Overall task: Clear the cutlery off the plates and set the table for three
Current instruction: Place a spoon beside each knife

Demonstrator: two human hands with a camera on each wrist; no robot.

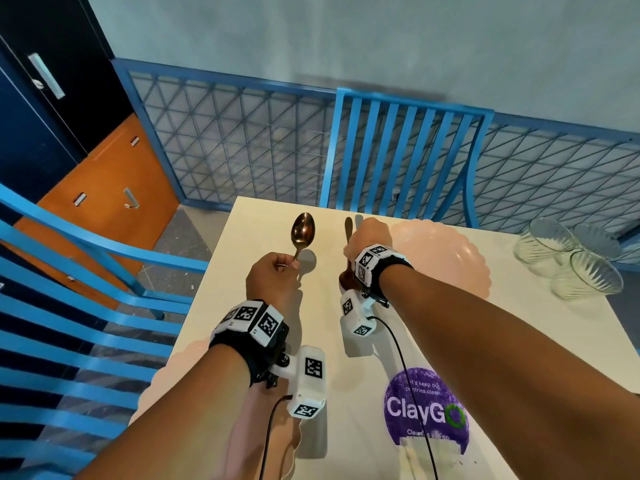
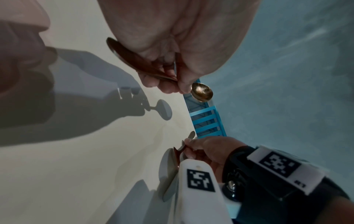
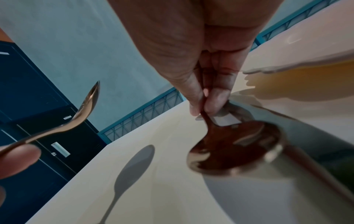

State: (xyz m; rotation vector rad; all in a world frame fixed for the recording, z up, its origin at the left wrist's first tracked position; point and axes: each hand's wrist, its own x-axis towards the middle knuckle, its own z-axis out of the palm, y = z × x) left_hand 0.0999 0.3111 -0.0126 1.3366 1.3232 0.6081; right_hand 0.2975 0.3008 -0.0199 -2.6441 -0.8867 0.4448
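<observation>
My left hand (image 1: 287, 266) pinches the handle of a copper spoon (image 1: 304, 230), bowl pointing away, just above the cream table (image 1: 263, 216). In the left wrist view the same spoon's bowl (image 2: 202, 91) sticks out past the fingers (image 2: 166, 89), and a second copper piece (image 2: 124, 54) lies against the palm. My right hand (image 1: 363, 233) grips a bundle of cutlery: a spoon bowl (image 1: 346, 279) points back at me and handle ends (image 1: 348, 226) stick out beyond the knuckles. That bowl (image 3: 235, 148) hangs close above the table. A pink scalloped plate (image 1: 443, 261) lies just right of this hand.
Another pink plate (image 1: 162, 389) sits under my left forearm at the near left edge. Three glass bowls (image 1: 571, 261) stand at the right edge. A purple sticker (image 1: 426, 407) is on the tabletop. Blue chairs stand at the far side (image 1: 405, 150) and left (image 1: 69, 306).
</observation>
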